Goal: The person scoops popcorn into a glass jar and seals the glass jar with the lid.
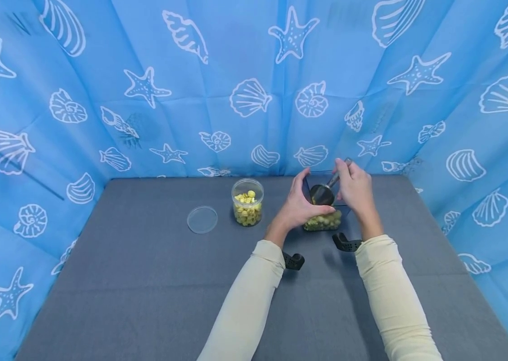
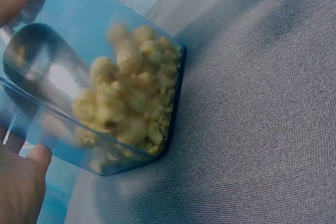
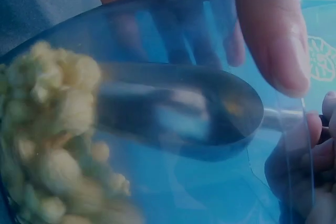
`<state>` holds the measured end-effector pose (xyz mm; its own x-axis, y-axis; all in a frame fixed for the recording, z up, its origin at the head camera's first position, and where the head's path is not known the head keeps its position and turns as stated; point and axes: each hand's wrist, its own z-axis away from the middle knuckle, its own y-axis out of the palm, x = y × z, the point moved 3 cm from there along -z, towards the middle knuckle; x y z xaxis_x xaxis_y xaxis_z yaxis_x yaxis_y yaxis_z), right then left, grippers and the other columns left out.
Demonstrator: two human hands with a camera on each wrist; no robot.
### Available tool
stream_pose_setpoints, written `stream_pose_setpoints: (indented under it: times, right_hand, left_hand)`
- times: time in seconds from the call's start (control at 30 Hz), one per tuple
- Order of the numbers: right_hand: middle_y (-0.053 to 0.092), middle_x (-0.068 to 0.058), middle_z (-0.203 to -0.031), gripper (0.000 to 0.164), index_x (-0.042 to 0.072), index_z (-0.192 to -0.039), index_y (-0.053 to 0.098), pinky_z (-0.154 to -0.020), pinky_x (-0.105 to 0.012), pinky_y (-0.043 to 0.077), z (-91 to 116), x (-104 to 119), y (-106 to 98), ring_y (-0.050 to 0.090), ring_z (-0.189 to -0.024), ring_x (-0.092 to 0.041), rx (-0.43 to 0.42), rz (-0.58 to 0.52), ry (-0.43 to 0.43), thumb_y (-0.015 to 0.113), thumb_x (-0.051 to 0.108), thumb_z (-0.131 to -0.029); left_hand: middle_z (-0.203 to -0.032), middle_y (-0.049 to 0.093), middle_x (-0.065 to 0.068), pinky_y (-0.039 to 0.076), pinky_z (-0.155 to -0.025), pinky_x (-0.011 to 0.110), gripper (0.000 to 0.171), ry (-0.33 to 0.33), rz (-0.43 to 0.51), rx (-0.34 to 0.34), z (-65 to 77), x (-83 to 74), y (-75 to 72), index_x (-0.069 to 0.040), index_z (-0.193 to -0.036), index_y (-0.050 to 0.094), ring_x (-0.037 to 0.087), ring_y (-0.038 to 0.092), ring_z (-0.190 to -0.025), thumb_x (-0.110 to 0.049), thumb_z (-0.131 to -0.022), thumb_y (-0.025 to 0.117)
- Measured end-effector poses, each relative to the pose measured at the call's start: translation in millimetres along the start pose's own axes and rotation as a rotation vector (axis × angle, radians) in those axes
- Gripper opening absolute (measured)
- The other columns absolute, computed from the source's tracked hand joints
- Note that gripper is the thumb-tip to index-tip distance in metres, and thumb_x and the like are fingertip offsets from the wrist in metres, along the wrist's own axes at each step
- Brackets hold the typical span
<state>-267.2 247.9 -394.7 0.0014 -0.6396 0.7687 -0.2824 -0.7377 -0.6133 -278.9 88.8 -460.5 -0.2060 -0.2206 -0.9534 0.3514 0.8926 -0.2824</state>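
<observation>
A clear, blue-tinted container (image 2: 97, 11) with popcorn (image 2: 128, 100) in its bottom stands on the grey table. My left hand (image 1: 296, 206) grips the container near its rim, thumb at the near side and fingers at the far side. In my right hand (image 1: 356, 189) is the handle of a metal scoop (image 1: 322, 194), held from above. The scoop's bowl slants down inside the container, and its front end meets the popcorn in the right wrist view. Its bowl (image 3: 184, 111) looks mostly bare behind the clear wall.
Left of the container stands a clear round jar (image 1: 241, 189) partly filled with popcorn, without a lid on it. A clear round lid (image 1: 202, 219) lies flat on the grey tabletop (image 1: 146, 260) beside it. A blue curtain (image 1: 236, 135) with shells and starfish hangs behind.
</observation>
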Motion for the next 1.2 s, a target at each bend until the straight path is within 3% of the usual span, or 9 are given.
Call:
stream_pose_setpoints:
  times: [0.3, 0.57, 0.67, 0.83, 1.1, 1.2]
  right_hand:
    - [0.053, -0.001, -0.049, 0.070, 0.007, -0.105, 0.065, -0.045, -0.036, 0.043, -1, 1, 4, 0.059, -0.046, -0.027, 0.076, 0.023, 0.004, 0.033, 0.070, -0.101]
    - [0.052, -0.002, -0.047, 0.064, 0.010, -0.100, 0.065, -0.043, -0.036, 0.041, -2, 3, 5, 0.063, -0.055, -0.043, 0.063, 0.058, -0.012, 0.032, 0.065, -0.104]
    - [0.052, 0.001, -0.046, 0.066, 0.009, -0.102, 0.065, -0.043, -0.036, 0.040, -3, 2, 4, 0.061, -0.051, -0.037, 0.055, 0.051, -0.013, 0.029, 0.064, -0.105]
    - [0.051, 0.003, -0.046, 0.072, 0.006, -0.109, 0.066, -0.043, -0.034, 0.041, -2, -1, -2, 0.056, -0.043, -0.022, 0.043, -0.022, 0.055, 0.030, 0.068, -0.103]
    - [0.052, 0.001, -0.053, 0.072, 0.009, -0.107, 0.065, -0.047, -0.037, 0.046, -5, -2, -6, 0.061, -0.050, -0.031, 0.084, -0.018, 0.060, 0.031, 0.071, -0.101]
    - [0.050, 0.003, -0.054, 0.074, 0.007, -0.109, 0.064, -0.046, -0.039, 0.048, -8, -2, -6, 0.059, -0.048, -0.026, 0.096, -0.062, 0.089, 0.032, 0.073, -0.099]
  left_hand:
    - [-0.169, 0.018, -0.001, 0.034, -0.121, 0.054, 0.115, 0.000, 0.011, 0.002, 2.5, 2.6, -2.5, -0.033, -0.164, 0.011, 0.024, 0.026, -0.156, -0.036, -0.079, 0.089]
    - [-0.169, 0.018, -0.001, 0.033, -0.121, 0.055, 0.116, 0.001, 0.008, 0.004, 3.8, 0.8, -3.7, -0.033, -0.164, 0.011, 0.025, 0.026, -0.156, -0.035, -0.078, 0.090]
    - [-0.169, 0.018, -0.001, 0.033, -0.121, 0.056, 0.115, -0.002, 0.008, -0.002, 3.2, 1.1, -4.0, -0.036, -0.163, 0.011, 0.025, 0.026, -0.156, -0.035, -0.079, 0.089]
    - [-0.170, 0.018, -0.001, 0.034, -0.120, 0.057, 0.116, -0.005, 0.006, -0.003, 2.1, -1.3, -0.3, -0.037, -0.163, 0.011, 0.026, 0.026, -0.156, -0.035, -0.079, 0.089]
    - [-0.169, 0.018, 0.001, 0.034, -0.120, 0.056, 0.116, 0.005, 0.023, 0.002, 0.9, -0.7, 2.1, -0.035, -0.164, 0.012, 0.026, 0.026, -0.156, -0.035, -0.077, 0.090]
    - [-0.169, 0.018, 0.001, 0.034, -0.121, 0.055, 0.116, -0.004, 0.033, -0.002, 1.9, -1.1, 0.3, -0.037, -0.163, 0.013, 0.025, 0.026, -0.156, -0.034, -0.077, 0.091]
